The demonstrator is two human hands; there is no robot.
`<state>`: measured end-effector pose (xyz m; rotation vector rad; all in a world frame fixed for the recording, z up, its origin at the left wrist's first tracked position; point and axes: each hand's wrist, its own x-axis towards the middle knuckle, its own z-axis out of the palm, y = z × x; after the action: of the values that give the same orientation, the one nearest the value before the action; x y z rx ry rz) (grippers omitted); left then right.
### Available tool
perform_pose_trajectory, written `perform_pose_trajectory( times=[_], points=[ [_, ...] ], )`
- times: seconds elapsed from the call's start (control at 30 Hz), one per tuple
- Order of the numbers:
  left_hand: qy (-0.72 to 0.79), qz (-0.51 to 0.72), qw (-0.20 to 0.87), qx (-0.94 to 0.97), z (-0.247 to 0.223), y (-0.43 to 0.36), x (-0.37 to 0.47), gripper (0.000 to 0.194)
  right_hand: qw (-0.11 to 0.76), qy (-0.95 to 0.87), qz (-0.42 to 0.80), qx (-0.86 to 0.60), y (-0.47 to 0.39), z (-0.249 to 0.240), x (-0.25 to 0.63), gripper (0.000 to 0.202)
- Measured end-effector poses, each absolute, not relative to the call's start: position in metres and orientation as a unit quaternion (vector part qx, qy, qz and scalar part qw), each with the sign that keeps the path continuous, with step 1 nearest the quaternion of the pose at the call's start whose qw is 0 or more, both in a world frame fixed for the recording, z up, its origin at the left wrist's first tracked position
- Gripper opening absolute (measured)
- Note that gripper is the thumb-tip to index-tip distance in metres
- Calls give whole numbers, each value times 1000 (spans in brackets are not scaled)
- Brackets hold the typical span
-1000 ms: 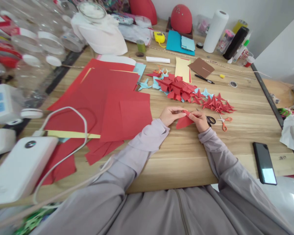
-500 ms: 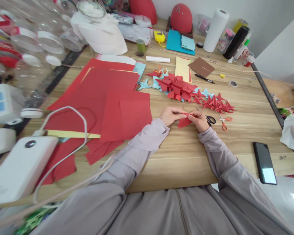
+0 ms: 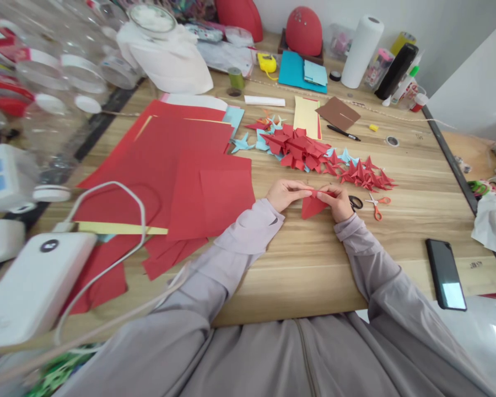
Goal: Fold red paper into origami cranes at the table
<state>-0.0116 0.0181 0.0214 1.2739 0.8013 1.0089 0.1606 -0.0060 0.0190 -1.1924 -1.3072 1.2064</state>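
Observation:
A small folded piece of red paper is pinched at its upper edge between both hands, its pointed part hanging toward me. My left hand grips it from the left, thumb and fingers pressed together. From the right, my right hand pinches the same paper, thumbs close to each other. Just beyond the hands lies a heap of folded red paper pieces mixed with light blue ones. Black-handled scissors, partly hidden by my right hand, and orange-handled scissors lie to its right.
Large red paper sheets cover the table's left side. A white power bank with a looped cable lies at the near left, a phone at the right edge. Brown paper, a pen and a tape measure lie farther back.
Both hands stay almost in place on the red paper. Its hanging part shows a little lower and wider. The whole view has shifted slightly.

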Motion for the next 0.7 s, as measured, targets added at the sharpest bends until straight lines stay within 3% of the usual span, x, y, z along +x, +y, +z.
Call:
perform_pose_trajectory(
  times=[0.53,0.7],
  points=[
    [358,417,612,568,18,20,-13,29,479,-540,495,-483,-7,20,162,22],
    [383,443,608,536,16,21,-12,31,490,-555,466,-484,-9,26,158,37]
  ],
)
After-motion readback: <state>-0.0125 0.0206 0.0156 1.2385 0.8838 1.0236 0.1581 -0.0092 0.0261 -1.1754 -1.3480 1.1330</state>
